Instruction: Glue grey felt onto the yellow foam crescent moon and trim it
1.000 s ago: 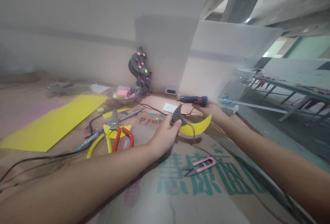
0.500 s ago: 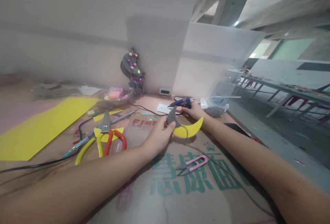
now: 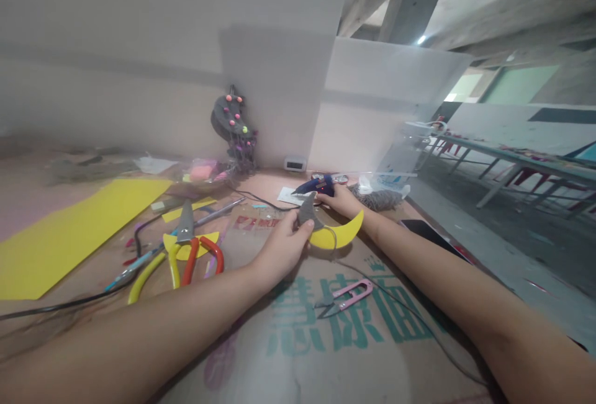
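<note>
Since the earlier frame, our right hand (image 3: pixel 342 201) is bringing the blue glue gun (image 3: pixel 315 186) lower, nozzle now nearing the grey felt piece (image 3: pixel 307 213). Right hand: clenching around the glue gun's grip. Left hand (image 3: pixel 279 247): pinching the grey felt piece against the yellow crescent (image 3: pixel 342 236), which is resting on the cardboard-covered counter (image 3: pixel 372 354). Pink thread snips (image 3: pixel 345 295): lying near us, apart from both hands. Large scissors (image 3: pixel 186 249) with red and yellow handles: lying left of our left hand.
</note>
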Available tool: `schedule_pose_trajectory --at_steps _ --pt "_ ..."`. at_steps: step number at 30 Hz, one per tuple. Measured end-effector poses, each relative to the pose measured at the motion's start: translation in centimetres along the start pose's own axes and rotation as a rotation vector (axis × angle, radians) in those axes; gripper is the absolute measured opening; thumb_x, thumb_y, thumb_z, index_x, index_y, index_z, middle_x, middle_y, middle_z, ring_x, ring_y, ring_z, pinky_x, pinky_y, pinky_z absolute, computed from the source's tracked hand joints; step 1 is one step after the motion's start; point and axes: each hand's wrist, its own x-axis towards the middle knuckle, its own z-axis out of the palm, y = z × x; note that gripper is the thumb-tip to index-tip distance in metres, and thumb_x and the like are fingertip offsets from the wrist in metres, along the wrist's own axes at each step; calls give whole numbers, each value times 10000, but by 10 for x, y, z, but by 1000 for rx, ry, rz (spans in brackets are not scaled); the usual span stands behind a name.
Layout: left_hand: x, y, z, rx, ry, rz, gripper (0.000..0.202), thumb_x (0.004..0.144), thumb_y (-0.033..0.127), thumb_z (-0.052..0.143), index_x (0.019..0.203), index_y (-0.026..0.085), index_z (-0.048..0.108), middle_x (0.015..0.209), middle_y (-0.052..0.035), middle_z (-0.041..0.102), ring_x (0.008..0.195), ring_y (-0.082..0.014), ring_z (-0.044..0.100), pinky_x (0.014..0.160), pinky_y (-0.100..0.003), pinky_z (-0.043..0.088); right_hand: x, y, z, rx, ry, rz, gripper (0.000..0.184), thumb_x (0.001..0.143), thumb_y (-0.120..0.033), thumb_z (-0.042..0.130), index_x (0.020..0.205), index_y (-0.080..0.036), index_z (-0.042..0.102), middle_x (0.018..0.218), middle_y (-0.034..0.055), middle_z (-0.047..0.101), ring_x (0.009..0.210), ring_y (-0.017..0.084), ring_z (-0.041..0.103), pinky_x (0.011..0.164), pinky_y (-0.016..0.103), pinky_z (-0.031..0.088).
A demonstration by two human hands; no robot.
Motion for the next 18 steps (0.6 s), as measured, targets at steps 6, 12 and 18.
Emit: schedule_pose_trajectory --at_steps 6,12,18 --pt "1 -3 -1 -18 5 29 160 861 318 550 930 174 559 678 41 519 526 -89 457 476 -197 357 -37 -3 -21 85 104 -22 382 904 -393 524 1198 -151 550 1036 110 681 911 203 635 826 341 484" --pt "1 -1 -3 17 55 60 177 864 334 565 963 188 557 615 45 537 524 -106 508 475 -194 390 -95 -13 -49 45 335 -131 299 881 -412 541 1074 -185 566 1097 95 614 975 214 573 868 368 453" --pt "-3 9 -5 29 99 70 197 869 332 564 985 174 536 692 22 587 565 -111 585 492 -197 462 -122 -43 -51 521 -14 128 327 801 -497 631 832 -198 502 869 7 627 548 86 495 503 240 425"
